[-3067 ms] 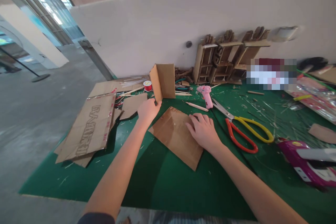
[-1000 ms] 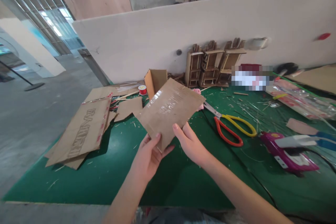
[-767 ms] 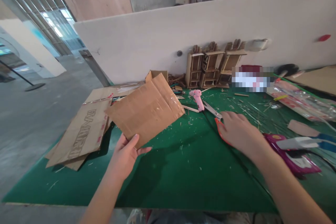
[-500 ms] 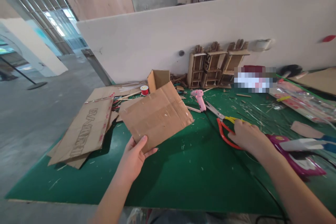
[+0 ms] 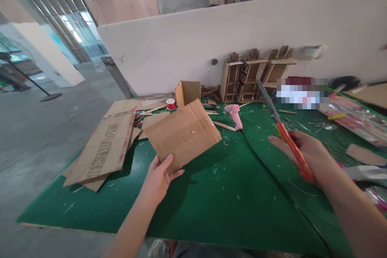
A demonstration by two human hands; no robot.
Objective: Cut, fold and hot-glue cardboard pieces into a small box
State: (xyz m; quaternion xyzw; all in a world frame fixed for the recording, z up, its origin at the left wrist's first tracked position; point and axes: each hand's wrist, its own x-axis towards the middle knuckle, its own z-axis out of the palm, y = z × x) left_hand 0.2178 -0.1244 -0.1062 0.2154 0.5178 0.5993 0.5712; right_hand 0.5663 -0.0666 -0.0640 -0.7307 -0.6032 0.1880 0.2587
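Head view: the left hand (image 5: 159,178) pinches 1 flat brown cardboard piece (image 5: 183,133) above the flat green tabletop (image 5: 193,209); the right hand (image 5: 314,153) is clamped on raised metal scissors (image 5: 292,150) with red-and-yellow handles, right of a pink plastic glue gun (image 5: 236,117).

Cardboard sheet (image 5: 184,135): papery, matt, lightly creased (shinier toward right edge)
Scissors (image 5: 279,125): smooth metal blades, glossy plastic-looking handle
Glue gun (image 5: 235,116): smooth plastic
Tabletop (image 5: 196,205): smooth, faintly glossy

The bare left hand (image 5: 159,179) pinches, thumb (image 5: 166,163) on top, with the left forearm (image 5: 131,223) slanting up from below. The bare right hand (image 5: 317,155) grips, its right forearm (image 5: 352,205) angled in from the lower right.
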